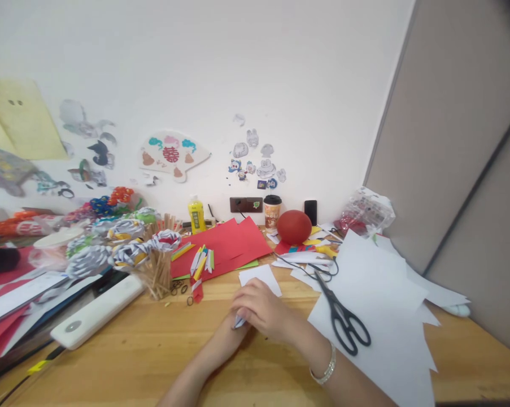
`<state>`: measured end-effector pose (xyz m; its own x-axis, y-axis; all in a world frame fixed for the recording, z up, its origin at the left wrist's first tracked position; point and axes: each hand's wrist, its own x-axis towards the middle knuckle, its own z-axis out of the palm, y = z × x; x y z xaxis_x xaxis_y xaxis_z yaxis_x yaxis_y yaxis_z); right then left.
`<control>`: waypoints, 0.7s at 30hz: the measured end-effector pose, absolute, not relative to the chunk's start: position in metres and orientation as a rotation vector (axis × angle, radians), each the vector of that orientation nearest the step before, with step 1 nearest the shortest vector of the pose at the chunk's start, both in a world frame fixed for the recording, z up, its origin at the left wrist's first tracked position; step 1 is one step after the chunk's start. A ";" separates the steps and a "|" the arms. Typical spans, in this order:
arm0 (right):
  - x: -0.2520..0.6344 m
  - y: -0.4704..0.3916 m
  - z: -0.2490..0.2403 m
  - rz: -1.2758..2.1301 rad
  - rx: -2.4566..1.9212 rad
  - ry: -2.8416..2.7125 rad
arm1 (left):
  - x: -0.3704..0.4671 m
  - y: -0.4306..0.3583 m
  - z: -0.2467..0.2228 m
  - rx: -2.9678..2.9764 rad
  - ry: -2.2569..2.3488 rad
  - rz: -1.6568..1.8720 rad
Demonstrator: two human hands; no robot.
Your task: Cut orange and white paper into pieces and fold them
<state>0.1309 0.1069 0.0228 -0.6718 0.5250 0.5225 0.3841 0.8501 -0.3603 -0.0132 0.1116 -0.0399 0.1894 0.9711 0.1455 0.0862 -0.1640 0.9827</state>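
Note:
My two hands meet over the wooden table, closed around a small folded piece of white paper. My right hand lies on top, its fingers curled and its thumb pressed to the paper. Beneath it is my left hand, whose fingers are mostly covered by the right. Just beyond them lies a square of white paper. A pair of black scissors rests on large white sheets to the right.
Red paper and folded paper strips lie ahead. A bundle of wooden sticks and a long white device are at left. Behind stand a yellow bottle, a paper cup and a red ball-like object.

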 end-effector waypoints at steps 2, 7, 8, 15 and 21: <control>0.130 0.110 0.020 0.289 -0.661 -2.371 | -0.014 0.111 -0.039 1.479 1.015 1.080; 0.127 0.121 0.011 0.425 -0.891 -2.282 | -0.013 0.101 -0.033 1.427 0.883 0.873; 0.127 0.123 0.009 0.446 -0.936 -2.245 | -0.013 0.099 -0.032 1.410 0.861 0.847; 0.139 0.138 -0.004 0.407 -1.181 -2.079 | -0.041 0.110 -0.034 1.599 1.301 0.805; 0.167 0.156 -0.018 0.248 -1.247 -2.344 | -0.073 0.138 -0.036 1.870 1.762 0.692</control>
<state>0.1674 0.1559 -0.0180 -0.4763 0.8192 0.3195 0.7341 0.5705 -0.3684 -0.0727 0.1383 -0.0356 0.0451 0.9982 0.0386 0.7579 -0.0593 0.6496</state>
